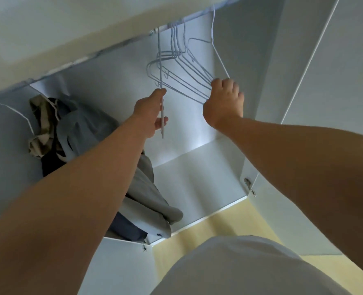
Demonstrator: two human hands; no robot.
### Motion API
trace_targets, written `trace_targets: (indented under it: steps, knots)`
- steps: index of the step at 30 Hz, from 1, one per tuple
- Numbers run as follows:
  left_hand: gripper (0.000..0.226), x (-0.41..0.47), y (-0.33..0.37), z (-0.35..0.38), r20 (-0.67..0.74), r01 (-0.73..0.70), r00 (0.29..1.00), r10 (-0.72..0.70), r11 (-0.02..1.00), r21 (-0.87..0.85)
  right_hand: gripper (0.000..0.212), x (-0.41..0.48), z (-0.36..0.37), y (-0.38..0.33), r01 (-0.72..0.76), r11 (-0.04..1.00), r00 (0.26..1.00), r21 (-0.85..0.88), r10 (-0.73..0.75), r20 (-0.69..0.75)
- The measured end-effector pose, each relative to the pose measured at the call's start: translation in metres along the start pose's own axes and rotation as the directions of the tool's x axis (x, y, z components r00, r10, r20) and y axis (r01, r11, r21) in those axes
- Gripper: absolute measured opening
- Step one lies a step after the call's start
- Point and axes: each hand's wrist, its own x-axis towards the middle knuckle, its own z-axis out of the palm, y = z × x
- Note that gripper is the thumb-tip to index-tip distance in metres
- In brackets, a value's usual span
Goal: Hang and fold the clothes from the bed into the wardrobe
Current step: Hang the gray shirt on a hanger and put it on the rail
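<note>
Inside the white wardrobe (pixel 199 167), a bunch of pale wire hangers (pixel 185 67) hangs from the rail (pixel 197 15), far and high. The right hand (pixel 223 103) curls round the bunch's near shoulder ends. Just left of it, the left hand (pixel 149 116) pinches one separate wire hanger (pixel 160 77), turned edge-on with its long axis running near to far. Grey and khaki hung garments (pixel 76 128) sit further left. The left hand looks best placed to unhook that single hanger.

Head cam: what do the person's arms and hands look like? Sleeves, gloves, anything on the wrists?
Left hand and right hand are bare: no gloves, rings or watch visible. Left forearm and right forearm are uncovered, no sleeve in view. A pale grey garment shows at the bottom.
</note>
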Motion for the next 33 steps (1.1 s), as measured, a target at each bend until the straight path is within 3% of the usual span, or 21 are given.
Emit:
trace_targets:
  steps: [3,5,7,10,13,17,21,27,33]
  knots:
    - [0.043,-0.004,0.003,0.005,-0.010,0.009,1.000,-0.009,1.000,0.018,0.078,0.022,-0.008,0.010,-0.129,0.984,0.977,-0.126,0.147,0.151]
    - [0.041,-0.008,0.005,0.011,-0.021,0.010,1.000,-0.009,1.000,0.023,0.108,0.033,-0.014,0.014,-0.274,0.958,0.901,-0.091,0.288,0.325]
    - [0.041,-0.011,0.006,0.016,-0.033,0.012,0.999,-0.012,1.000,0.017,0.120,0.042,-0.014,0.016,-0.376,0.926,0.841,-0.012,0.347,0.416]
    - [0.042,-0.013,0.003,0.021,-0.038,-0.003,0.999,0.003,1.000,0.003,0.095,0.051,-0.012,0.021,-0.351,0.927,0.844,0.129,0.254,0.472]
    - [0.041,-0.014,0.000,0.025,-0.062,-0.043,0.997,0.042,0.999,-0.020,0.012,0.054,-0.013,0.026,-0.273,0.951,0.856,0.144,0.171,0.488]
    - [0.039,-0.021,0.005,0.029,-0.064,-0.067,0.996,0.062,0.994,-0.084,0.024,0.055,-0.001,0.036,-0.326,0.854,0.897,0.405,0.145,0.417]
    - [0.040,-0.030,0.011,0.034,-0.052,-0.097,0.994,0.091,0.987,-0.128,0.042,0.051,0.003,0.040,-0.243,0.856,0.928,0.457,0.068,0.367]
    - [0.035,-0.045,0.010,0.036,-0.058,-0.132,0.991,0.123,0.974,-0.186,0.035,0.044,0.002,0.033,-0.217,0.798,0.943,0.562,0.022,0.332]
    - [0.033,-0.057,0.005,0.035,-0.100,-0.175,0.980,0.171,0.984,-0.027,0.026,0.038,-0.002,0.023,-0.174,0.760,0.965,0.626,0.004,0.264]
